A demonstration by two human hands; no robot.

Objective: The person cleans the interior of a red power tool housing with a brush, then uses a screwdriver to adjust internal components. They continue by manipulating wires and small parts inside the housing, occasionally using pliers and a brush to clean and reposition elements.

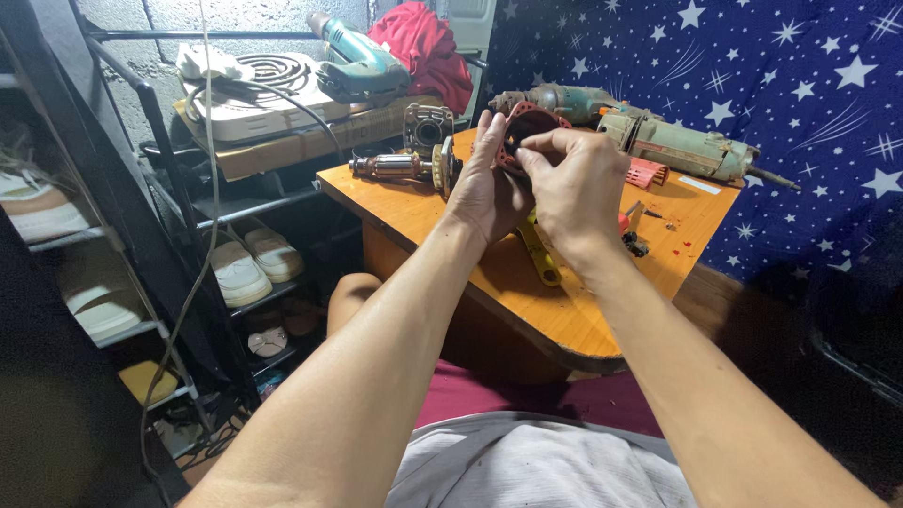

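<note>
The housing (527,122) I'm working on is a round, dark red shell, hollow in the middle. I hold it up above the table (451,212): my left hand (484,188) is clamped round its lower edge from behind, and my right hand (574,183) pinches at its rim with fingertips together. On the orange tabletop lie a rotor (390,166), a yellow tool (541,256) and a green grinder (677,146). A star-patterned blue cloth (800,85) hangs behind; a shoe rack (245,268) stands to my left.
</note>
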